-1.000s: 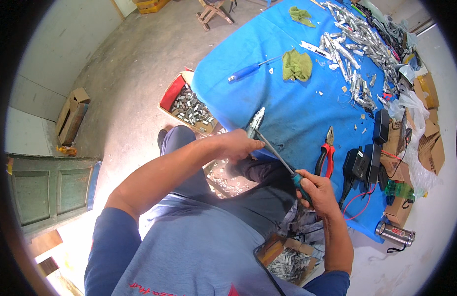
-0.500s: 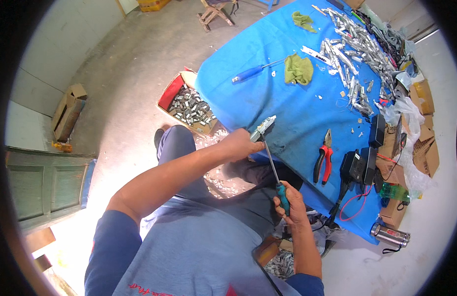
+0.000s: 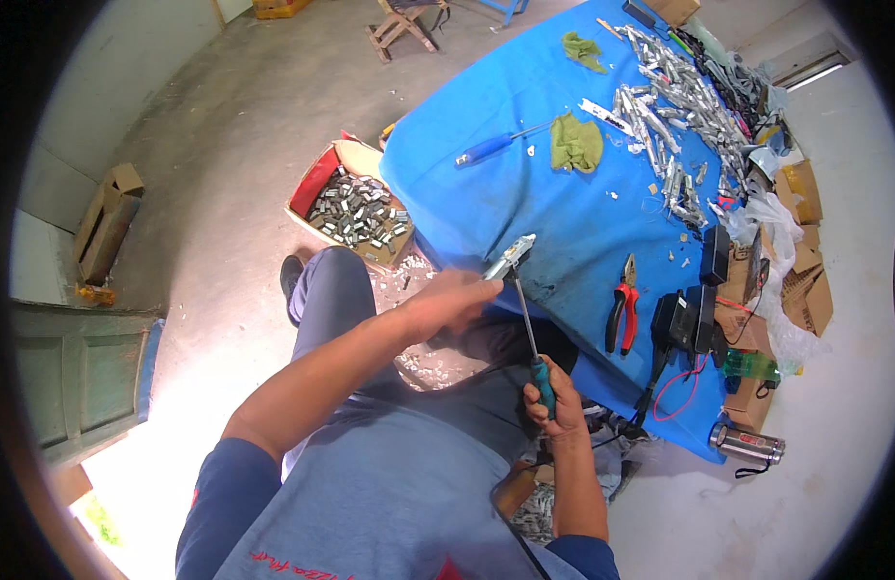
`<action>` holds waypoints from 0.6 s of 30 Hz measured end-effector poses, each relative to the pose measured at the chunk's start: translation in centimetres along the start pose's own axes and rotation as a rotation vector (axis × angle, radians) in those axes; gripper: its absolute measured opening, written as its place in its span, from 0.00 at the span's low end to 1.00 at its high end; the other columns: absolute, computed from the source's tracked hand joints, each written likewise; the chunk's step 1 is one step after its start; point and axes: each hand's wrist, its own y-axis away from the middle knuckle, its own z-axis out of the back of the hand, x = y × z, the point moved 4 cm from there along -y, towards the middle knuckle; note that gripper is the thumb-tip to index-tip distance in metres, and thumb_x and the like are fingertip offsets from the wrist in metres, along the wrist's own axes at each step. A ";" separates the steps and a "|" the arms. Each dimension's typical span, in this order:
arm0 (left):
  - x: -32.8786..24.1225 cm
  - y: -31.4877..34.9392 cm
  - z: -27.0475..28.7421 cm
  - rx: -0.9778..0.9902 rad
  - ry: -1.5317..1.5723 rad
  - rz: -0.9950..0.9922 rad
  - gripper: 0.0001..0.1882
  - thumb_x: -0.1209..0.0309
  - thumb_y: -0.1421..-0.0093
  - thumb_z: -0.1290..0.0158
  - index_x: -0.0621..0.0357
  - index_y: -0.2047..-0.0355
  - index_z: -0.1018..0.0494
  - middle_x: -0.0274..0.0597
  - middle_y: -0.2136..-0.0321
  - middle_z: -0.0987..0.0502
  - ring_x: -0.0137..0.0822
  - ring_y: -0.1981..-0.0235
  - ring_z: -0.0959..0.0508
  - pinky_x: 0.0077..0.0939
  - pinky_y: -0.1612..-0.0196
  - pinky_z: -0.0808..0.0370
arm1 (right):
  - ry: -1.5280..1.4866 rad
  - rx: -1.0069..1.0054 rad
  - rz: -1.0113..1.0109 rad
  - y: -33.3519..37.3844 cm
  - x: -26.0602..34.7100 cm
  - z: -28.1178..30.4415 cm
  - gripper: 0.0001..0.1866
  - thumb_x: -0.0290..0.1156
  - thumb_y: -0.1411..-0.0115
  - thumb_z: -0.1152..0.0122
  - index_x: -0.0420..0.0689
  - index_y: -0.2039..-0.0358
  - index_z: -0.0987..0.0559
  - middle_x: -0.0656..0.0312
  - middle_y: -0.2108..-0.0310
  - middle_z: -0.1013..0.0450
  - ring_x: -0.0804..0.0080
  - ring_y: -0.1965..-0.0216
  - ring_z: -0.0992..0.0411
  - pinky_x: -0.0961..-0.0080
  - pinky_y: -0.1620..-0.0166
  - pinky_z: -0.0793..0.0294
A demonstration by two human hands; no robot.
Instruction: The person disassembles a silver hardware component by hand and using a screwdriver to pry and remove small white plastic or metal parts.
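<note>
My left hand (image 3: pixel 454 298), a little blurred, is closed round a narrow silver-and-white metal piece (image 3: pixel 511 256) at the near edge of the blue-covered table. In my right hand (image 3: pixel 559 398) is a screwdriver (image 3: pixel 544 382) with a teal handle, its shaft pointing up and away from me. The screwdriver's tip meets or lies just by the underside of the metal piece; the exact contact is too small to tell. Pliers (image 3: pixel 622 307) with red and black handles lie on the blue cloth (image 3: pixel 457 208) to the right.
A blue-handled screwdriver (image 3: pixel 486 150) and green rags (image 3: pixel 575 143) lie farther back. Many silver pieces (image 3: pixel 675 106) are heaped at the far right. Black adapters (image 3: pixel 675 324) stand near the right edge, beside a steel flask (image 3: pixel 747 445). On the floor, a box (image 3: pixel 305 184) holds small metal blocks.
The view has shifted slightly, so the table appears farther left. My left hand has tilted a bit and the metal piece shows more of its length. Both hands keep their holds.
</note>
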 end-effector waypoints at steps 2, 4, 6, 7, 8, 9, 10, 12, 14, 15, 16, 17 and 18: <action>0.4 0.3 0.1 0.032 0.117 0.028 0.21 0.51 0.36 0.49 0.58 0.68 0.32 0.28 0.83 0.41 0.21 0.85 0.45 0.20 0.82 0.48 | -0.003 0.014 -0.004 0.0 -0.1 0.3 0.18 0.42 0.33 0.49 0.53 0.45 0.31 0.53 0.74 0.30 0.75 0.87 0.37 0.85 0.87 0.40; 0.9 0.2 0.0 0.065 0.218 0.042 0.23 0.49 0.35 0.52 0.59 0.67 0.31 0.28 0.84 0.40 0.22 0.85 0.45 0.20 0.82 0.47 | -0.008 0.019 -0.009 0.0 -0.2 0.6 0.17 0.42 0.33 0.49 0.53 0.45 0.31 0.53 0.74 0.30 0.75 0.87 0.37 0.85 0.87 0.40; 1.8 -0.4 0.0 0.100 0.303 0.039 0.24 0.47 0.34 0.54 0.60 0.67 0.31 0.29 0.84 0.39 0.22 0.86 0.45 0.20 0.82 0.46 | -0.027 0.017 -0.009 0.0 -0.4 1.0 0.17 0.42 0.33 0.49 0.53 0.46 0.30 0.53 0.73 0.30 0.74 0.87 0.37 0.85 0.87 0.40; 1.8 -0.5 -0.1 0.108 0.307 0.021 0.24 0.48 0.34 0.54 0.60 0.67 0.31 0.29 0.84 0.39 0.22 0.87 0.45 0.20 0.82 0.45 | -0.042 0.012 -0.006 -0.2 -0.5 1.3 0.17 0.42 0.33 0.49 0.53 0.46 0.30 0.53 0.73 0.30 0.73 0.87 0.36 0.84 0.86 0.39; 1.7 -0.6 -0.3 0.116 0.311 0.003 0.24 0.48 0.33 0.54 0.60 0.67 0.31 0.29 0.84 0.39 0.22 0.87 0.44 0.20 0.82 0.44 | -0.057 0.007 -0.003 -0.2 -0.6 1.6 0.17 0.41 0.33 0.48 0.53 0.46 0.30 0.53 0.73 0.29 0.73 0.87 0.36 0.84 0.86 0.39; 1.7 -0.7 -0.5 0.124 0.316 -0.015 0.24 0.48 0.33 0.54 0.60 0.67 0.31 0.29 0.84 0.39 0.23 0.87 0.44 0.21 0.82 0.44 | -0.071 0.012 0.003 -0.1 -0.7 1.9 0.17 0.41 0.33 0.48 0.53 0.46 0.30 0.53 0.73 0.29 0.72 0.86 0.36 0.84 0.86 0.39; 1.9 -0.7 -0.5 0.114 0.326 -0.018 0.24 0.49 0.33 0.53 0.60 0.67 0.31 0.28 0.85 0.39 0.23 0.87 0.44 0.21 0.81 0.43 | -0.087 0.023 0.004 -0.2 -0.9 1.9 0.17 0.41 0.33 0.48 0.53 0.46 0.29 0.52 0.73 0.29 0.72 0.86 0.36 0.84 0.86 0.39; 2.3 -0.9 -0.8 0.092 0.346 -0.024 0.23 0.49 0.34 0.52 0.60 0.68 0.31 0.27 0.85 0.40 0.22 0.88 0.44 0.21 0.81 0.41 | -0.053 -0.014 0.033 0.1 -0.5 2.1 0.18 0.41 0.34 0.47 0.53 0.46 0.29 0.51 0.73 0.29 0.71 0.86 0.36 0.83 0.85 0.39; 2.6 -1.0 -0.5 0.052 0.335 -0.043 0.22 0.50 0.35 0.50 0.60 0.68 0.31 0.27 0.86 0.41 0.22 0.88 0.43 0.21 0.81 0.41 | 0.037 -0.104 0.081 0.7 -0.1 1.4 0.18 0.41 0.34 0.47 0.53 0.45 0.29 0.50 0.73 0.28 0.70 0.85 0.35 0.82 0.85 0.38; 2.7 -1.1 -0.3 0.031 0.330 -0.052 0.22 0.51 0.35 0.49 0.60 0.68 0.31 0.26 0.86 0.41 0.22 0.88 0.43 0.21 0.81 0.40 | 0.049 -0.094 0.079 0.7 0.0 1.4 0.18 0.41 0.34 0.47 0.53 0.45 0.29 0.50 0.73 0.28 0.70 0.85 0.35 0.82 0.85 0.38; 2.8 -1.1 -0.4 0.035 0.339 -0.055 0.22 0.51 0.36 0.48 0.60 0.69 0.31 0.26 0.86 0.41 0.22 0.88 0.43 0.21 0.81 0.40 | 0.060 -0.084 0.081 0.8 0.1 1.7 0.18 0.41 0.34 0.46 0.53 0.45 0.29 0.49 0.73 0.28 0.70 0.85 0.35 0.82 0.85 0.38; 2.9 -1.1 -0.6 0.038 0.349 -0.058 0.22 0.51 0.36 0.47 0.60 0.69 0.31 0.26 0.86 0.41 0.22 0.88 0.44 0.21 0.81 0.40 | 0.070 -0.074 0.082 0.8 0.2 2.0 0.18 0.41 0.34 0.46 0.53 0.45 0.29 0.49 0.73 0.28 0.70 0.85 0.35 0.82 0.85 0.38; 2.9 -1.2 -0.7 0.042 0.359 -0.061 0.22 0.51 0.37 0.46 0.60 0.69 0.31 0.26 0.86 0.41 0.22 0.88 0.44 0.21 0.81 0.40 | 0.052 -0.073 0.075 0.8 0.2 2.2 0.18 0.41 0.34 0.46 0.53 0.45 0.29 0.49 0.73 0.28 0.70 0.85 0.35 0.82 0.85 0.38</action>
